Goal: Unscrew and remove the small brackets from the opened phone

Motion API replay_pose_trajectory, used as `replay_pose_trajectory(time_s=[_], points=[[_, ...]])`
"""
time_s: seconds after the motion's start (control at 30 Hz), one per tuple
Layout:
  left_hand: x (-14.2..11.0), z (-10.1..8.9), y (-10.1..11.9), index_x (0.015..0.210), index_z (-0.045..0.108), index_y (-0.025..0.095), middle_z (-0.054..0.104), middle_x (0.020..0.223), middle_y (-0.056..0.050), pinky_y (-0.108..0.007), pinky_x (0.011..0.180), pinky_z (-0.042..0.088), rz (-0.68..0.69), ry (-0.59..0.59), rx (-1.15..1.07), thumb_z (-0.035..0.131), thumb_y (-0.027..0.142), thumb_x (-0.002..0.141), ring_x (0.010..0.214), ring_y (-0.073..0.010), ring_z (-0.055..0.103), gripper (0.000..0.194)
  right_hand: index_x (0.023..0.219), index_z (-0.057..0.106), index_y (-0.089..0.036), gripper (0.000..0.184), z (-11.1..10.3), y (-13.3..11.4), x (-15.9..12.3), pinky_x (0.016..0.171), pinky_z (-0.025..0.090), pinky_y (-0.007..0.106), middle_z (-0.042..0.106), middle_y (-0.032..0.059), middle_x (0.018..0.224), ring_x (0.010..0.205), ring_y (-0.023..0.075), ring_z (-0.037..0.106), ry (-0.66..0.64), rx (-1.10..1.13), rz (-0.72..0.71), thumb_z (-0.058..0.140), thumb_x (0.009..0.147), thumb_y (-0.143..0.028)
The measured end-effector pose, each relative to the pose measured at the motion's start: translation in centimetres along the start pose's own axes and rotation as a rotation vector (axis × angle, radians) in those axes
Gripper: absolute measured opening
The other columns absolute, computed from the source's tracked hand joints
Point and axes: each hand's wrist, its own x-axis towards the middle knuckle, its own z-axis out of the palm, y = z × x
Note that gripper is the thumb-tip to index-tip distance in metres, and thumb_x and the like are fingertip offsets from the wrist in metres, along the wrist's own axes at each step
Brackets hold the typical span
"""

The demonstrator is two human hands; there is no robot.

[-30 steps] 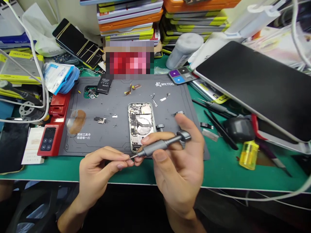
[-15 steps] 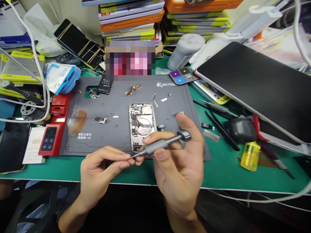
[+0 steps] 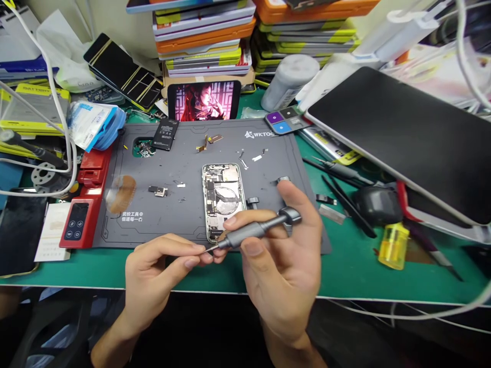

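Note:
My right hand (image 3: 282, 271) is wrapped around a grey screwdriver (image 3: 253, 231), tilted with its cap up to the right and its thin bit pointing down-left. At the bit's end, the thumb and forefinger of my left hand (image 3: 157, 276) are pinched together on the tip; whether a tiny screw is between them is hidden. Just behind the screwdriver lies an opened phone (image 3: 223, 202) with its inner parts showing, its lower right partly covered by my right fingers. The phone rests on a grey work mat (image 3: 184, 214).
Small phone parts (image 3: 158, 191) and a black battery (image 3: 165, 134) lie on the mat. A lit phone (image 3: 204, 100) stands behind it. To the left is a red device (image 3: 79, 222); to the right, a large dark tablet (image 3: 406, 138), tweezers and a yellow-handled tool (image 3: 394, 246).
Both hands keep nearly the same pose on the screwdriver. The view has shifted slightly, and the screen of the phone at the back now shows a clear picture.

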Motion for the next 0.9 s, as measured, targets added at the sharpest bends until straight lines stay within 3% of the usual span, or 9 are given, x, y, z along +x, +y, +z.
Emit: replay_pose_trajectory(time_s=[0.6,0.9], points=[[0.15,0.25,0.32,0.108,0.088,0.030,0.087,0.096,0.000,-0.020,0.083,0.071,-0.051,-0.013,-0.077,0.080,0.013,0.100,0.088,-0.0132,0.085,0.020,0.154,0.051,-0.038,0.053,-0.18,-0.18,-0.13,0.068,0.074,0.031,0.079,-0.0007,0.103,0.074,0.0150,0.078,-0.028,0.042,0.055,0.069,0.107,-0.023],[0.02,0.01,0.15,0.111,0.087,0.033,0.087,0.096,0.002,-0.021,0.081,0.070,-0.015,-0.028,-0.002,0.081,0.015,0.100,0.088,-0.0129,0.084,0.022,0.154,0.052,-0.038,0.054,-0.33,-0.25,-0.18,0.068,0.073,0.029,0.079,-0.0009,0.102,0.076,0.0147,0.077,-0.010,0.086,0.086,0.071,0.106,-0.023]])
